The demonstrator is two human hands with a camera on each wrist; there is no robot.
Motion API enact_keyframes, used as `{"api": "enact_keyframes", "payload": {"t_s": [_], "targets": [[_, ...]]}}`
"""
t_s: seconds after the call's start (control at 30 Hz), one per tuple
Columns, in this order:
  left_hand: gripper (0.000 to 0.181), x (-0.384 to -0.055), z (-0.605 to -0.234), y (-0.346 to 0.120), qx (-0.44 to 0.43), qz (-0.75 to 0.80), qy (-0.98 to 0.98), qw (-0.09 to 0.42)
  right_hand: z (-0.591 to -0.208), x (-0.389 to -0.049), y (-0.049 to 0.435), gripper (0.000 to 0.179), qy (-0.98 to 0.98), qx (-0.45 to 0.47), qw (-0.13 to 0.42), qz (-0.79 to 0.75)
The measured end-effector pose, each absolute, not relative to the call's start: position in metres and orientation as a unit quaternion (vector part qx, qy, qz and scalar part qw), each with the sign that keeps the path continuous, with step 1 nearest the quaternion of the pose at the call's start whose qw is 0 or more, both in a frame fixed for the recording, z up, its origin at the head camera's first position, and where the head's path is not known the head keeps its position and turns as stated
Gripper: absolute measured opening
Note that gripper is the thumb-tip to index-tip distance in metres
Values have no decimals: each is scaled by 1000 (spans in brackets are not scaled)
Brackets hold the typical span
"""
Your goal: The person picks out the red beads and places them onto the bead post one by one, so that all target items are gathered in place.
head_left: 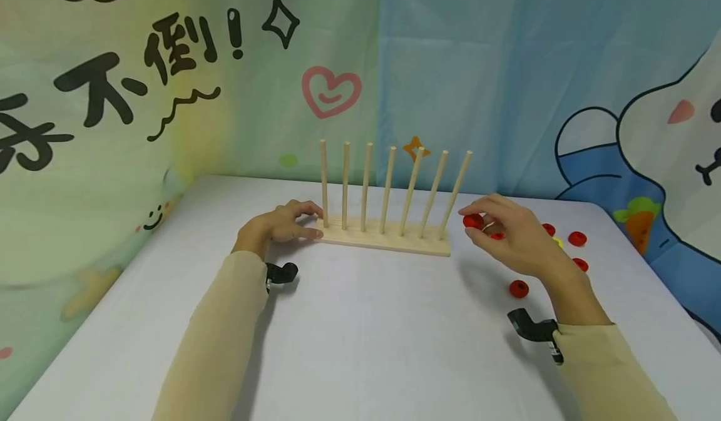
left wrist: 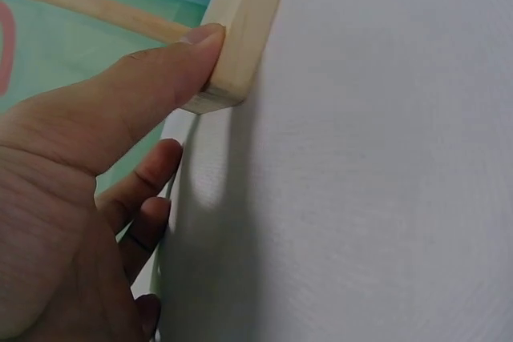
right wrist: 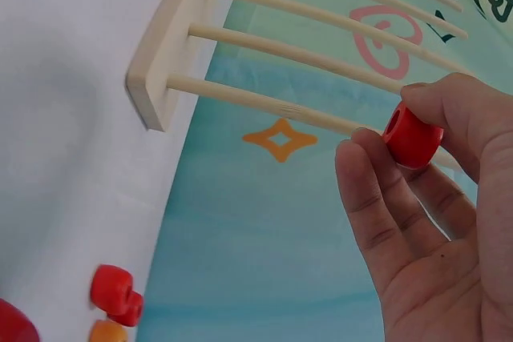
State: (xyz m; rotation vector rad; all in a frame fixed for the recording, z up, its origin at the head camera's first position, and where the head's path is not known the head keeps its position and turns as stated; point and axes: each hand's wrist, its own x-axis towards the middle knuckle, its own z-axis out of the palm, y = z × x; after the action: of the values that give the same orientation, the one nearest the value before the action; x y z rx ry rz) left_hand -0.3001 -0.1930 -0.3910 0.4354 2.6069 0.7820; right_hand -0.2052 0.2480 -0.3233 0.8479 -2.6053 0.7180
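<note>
A pale wooden peg rack (head_left: 388, 241) stands on the table, its several upright dowels rising from a long flat base. At the base's left end, my left hand (head_left: 287, 223) grips the board; the left wrist view shows the thumb (left wrist: 172, 66) on its top face, with the index finger hidden. My right hand (head_left: 515, 233) pinches a red bead (right wrist: 415, 138) between thumb and fingers, raised off the table just right of the rightmost dowel. The bead's hole is visible in the right wrist view, and no dowel passes through it.
Loose red beads lie right of the rack, including a near one (head_left: 519, 289) and a farther one (head_left: 577, 239). A yellow bead (head_left: 557, 242) sits among them, partly hidden by my right hand. A printed cloth (head_left: 450, 83) hangs behind the white table (head_left: 383, 333).
</note>
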Motion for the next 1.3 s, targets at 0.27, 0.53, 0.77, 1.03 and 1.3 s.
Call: {"api": "enact_keyframes", "payload": {"t_s": [0.27, 0.53, 0.77, 1.03, 1.3], "targets": [[51, -299, -386, -192, 156, 281, 926, 199, -316, -209, 247, 31, -894, 328, 165, 255], [51, -298, -387, -193, 153, 276, 927, 200, -313, -212, 239, 32, -880, 343, 165, 283], [50, -298, -384, -191, 155, 273, 928, 202, -309, -213, 231, 31, -878, 343, 174, 285], [50, -299, -384, -190, 155, 291, 921, 208, -309, -218, 220, 29, -863, 362, 161, 312], [49, -299, -382, -189, 152, 294, 921, 207, -307, -220, 213, 31, -850, 379, 161, 329]]}}
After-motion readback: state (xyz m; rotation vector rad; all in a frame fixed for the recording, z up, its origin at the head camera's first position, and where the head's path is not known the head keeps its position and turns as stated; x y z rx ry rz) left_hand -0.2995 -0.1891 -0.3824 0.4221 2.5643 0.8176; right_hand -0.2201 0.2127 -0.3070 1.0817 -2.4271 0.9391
